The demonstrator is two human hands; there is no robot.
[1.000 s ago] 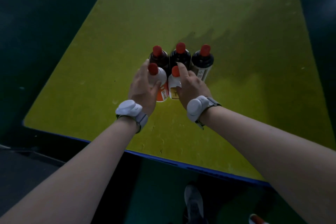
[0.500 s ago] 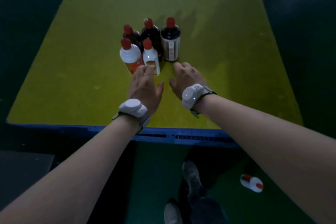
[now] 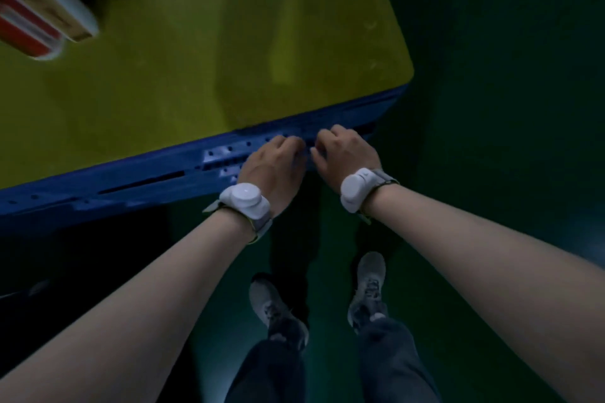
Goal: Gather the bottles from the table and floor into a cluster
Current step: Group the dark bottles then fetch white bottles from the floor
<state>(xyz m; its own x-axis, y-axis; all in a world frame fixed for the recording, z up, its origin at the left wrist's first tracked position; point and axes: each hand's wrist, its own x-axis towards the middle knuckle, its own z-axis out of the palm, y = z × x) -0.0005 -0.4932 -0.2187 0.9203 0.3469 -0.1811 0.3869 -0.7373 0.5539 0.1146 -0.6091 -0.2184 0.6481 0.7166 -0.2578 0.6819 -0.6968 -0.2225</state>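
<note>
Left hand (image 3: 275,163): fingers curled, empty, at blue tabletop (image 3: 229,59) edge | right hand (image 3: 347,154): curled, empty, just beside left | bottles (image 3: 42,10): blurred, far-left tabletop, well apart from hands | floor (image 3: 491,141): green.

Yellow-green worktop (image 3: 203,52) with a rounded corner and a blue edge (image 3: 131,186) with small holes and slots. Dark green floor (image 3: 507,108) below. Two grey shoes (image 3: 268,301) on the floor, dark trousers (image 3: 389,360) above them. White wrist devices (image 3: 245,203) on grey straps.
</note>
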